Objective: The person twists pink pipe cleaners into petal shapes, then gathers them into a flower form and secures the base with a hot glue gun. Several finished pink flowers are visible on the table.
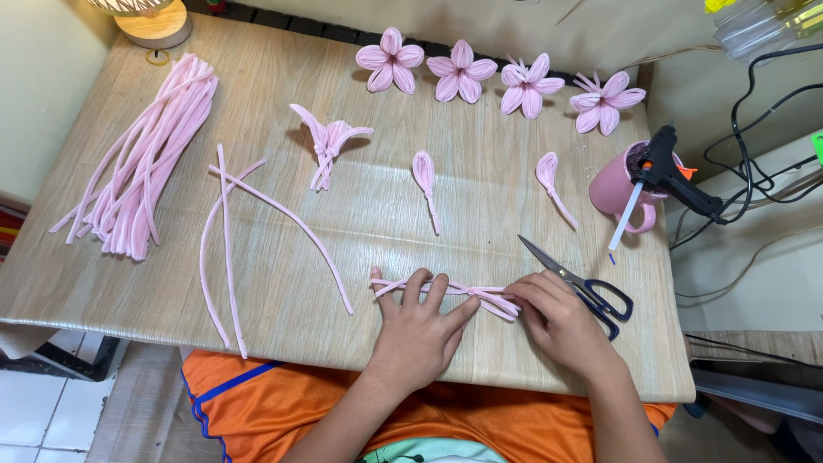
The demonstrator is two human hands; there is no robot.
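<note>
The left hand point(420, 330) lies palm down on the table point(480, 184), fingers spread and nearly flat, pressing on the bundle point(463, 291) of pink stems. The bundle runs crosswise beneath both hands, its loose ends fanning out past the left thumb and its tied waist lying in the gap between the hands. The right hand point(557, 317) rests on the bundle's other end, fingers curled down over the looped strands; whether the fingertips pinch the strands or only press on them cannot be told from this view.

Scissors point(591, 287) lie just beyond the right hand, handles touching or nearly touching its knuckles, blades pointing away to the far left. Farther out on the right-hand side stands a pink mug point(613, 189) holding a black glue gun point(673, 176).

Ahead of the hands lie two single petals point(424, 176) point(549, 176) and one part-built flower point(328, 141). Four finished flowers point(390, 58) sit in a row at the far edge, well apart from both hands.

Left of the left hand lie a few loose stems point(227, 249), curved and crossing. Beyond them, well apart, sits a thick pile point(146, 167) of unused stems. A lamp base point(154, 21) stands at the far left corner.
</note>
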